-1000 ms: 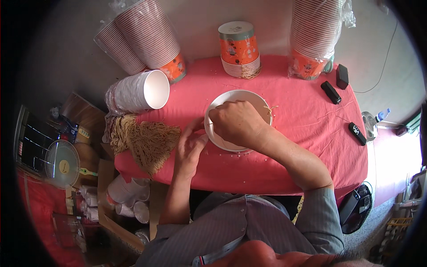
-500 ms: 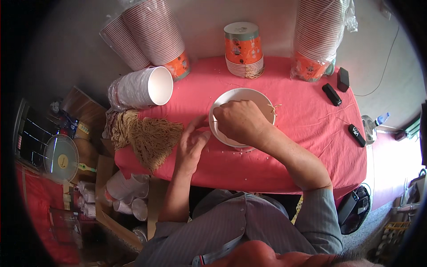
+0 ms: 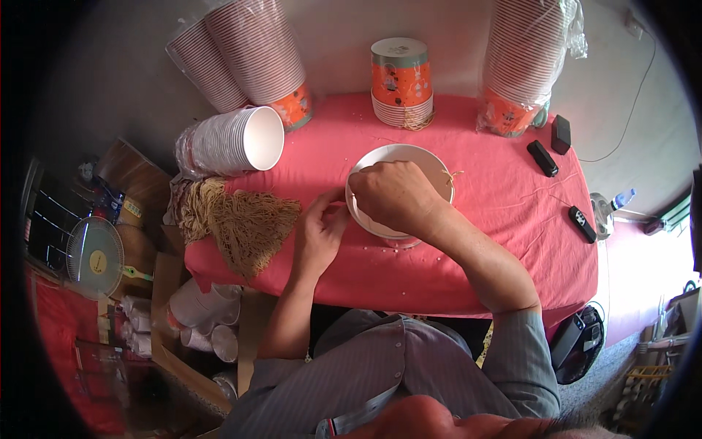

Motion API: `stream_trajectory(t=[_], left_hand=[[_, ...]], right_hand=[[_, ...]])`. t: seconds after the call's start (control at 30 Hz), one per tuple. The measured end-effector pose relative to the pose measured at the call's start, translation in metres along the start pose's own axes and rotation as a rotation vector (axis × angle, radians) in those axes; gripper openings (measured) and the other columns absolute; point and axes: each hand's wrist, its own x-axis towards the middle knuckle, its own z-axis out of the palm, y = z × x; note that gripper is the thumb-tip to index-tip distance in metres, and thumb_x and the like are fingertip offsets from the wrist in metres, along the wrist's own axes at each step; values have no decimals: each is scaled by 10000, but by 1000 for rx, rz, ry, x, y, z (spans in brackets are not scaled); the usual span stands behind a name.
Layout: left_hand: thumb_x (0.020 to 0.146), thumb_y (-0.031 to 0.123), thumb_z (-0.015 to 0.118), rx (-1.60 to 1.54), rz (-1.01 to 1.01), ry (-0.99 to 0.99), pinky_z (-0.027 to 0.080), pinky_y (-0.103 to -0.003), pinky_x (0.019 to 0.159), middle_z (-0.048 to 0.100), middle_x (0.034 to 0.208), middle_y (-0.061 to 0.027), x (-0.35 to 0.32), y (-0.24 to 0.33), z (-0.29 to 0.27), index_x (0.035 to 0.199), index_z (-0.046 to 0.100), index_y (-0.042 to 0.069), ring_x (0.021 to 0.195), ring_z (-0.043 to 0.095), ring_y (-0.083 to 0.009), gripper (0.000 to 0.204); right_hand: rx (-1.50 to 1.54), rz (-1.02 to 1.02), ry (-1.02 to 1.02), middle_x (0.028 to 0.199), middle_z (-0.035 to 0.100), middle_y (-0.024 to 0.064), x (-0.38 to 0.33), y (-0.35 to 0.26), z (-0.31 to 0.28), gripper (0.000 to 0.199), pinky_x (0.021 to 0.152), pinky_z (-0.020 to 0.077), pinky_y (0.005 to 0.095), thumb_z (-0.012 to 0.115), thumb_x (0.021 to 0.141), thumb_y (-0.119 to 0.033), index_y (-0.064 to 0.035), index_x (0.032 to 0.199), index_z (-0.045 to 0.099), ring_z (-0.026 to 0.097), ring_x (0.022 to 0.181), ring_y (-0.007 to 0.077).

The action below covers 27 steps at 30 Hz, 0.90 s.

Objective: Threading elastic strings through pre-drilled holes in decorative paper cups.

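A bundle of tan string lies at the left of the red-covered bench. The left hand, fingers pinched together, rests beside a white bowl. The right hand covers the bowl, loosely curled; whether it grips anything cannot be told.

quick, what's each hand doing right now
Left hand: fingers curled at the bowl's left rim, pinching something too small to tell.
Right hand: closed, knuckles up over the bowl; what it holds is hidden.

Both forearms reach forward, right hand curled knuckles-up, left hand fingers seemingly pinched together.
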Motion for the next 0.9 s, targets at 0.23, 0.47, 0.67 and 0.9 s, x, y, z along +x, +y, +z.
stream_trajectory(t=[0.23,0.47,0.67,0.9], left_hand=[[1012,39,680,21,-29,39,593,-343,779,799,1039,-154,2,13,2,1219,732,-19,938,783,-215,222],[999,38,688,96,16,106,588,-357,719,790,899,-151,5,10,3,1104,752,-10,807,784,-217,132],[1012,32,683,-61,-9,158,539,-286,700,769,856,-92,8,-1,-7,1047,740,-11,770,694,-97,80],[1050,79,714,-236,8,330,373,-191,671,609,873,92,22,9,-42,1035,735,10,774,478,5,73]], right_hand=[[11,25,-9,879,788,132,3,-2,3,158,706,623,473,654,949,-197,-85,909,757,785,809,330],[35,32,-33,864,779,143,4,-2,7,154,698,618,492,663,958,-217,-102,918,756,776,797,351],[106,117,-87,871,773,162,-4,1,-6,166,731,613,523,664,957,-241,-117,959,774,767,805,375],[180,50,-105,893,776,178,-4,23,-10,210,775,602,503,656,970,-230,-118,1073,802,762,830,374]])
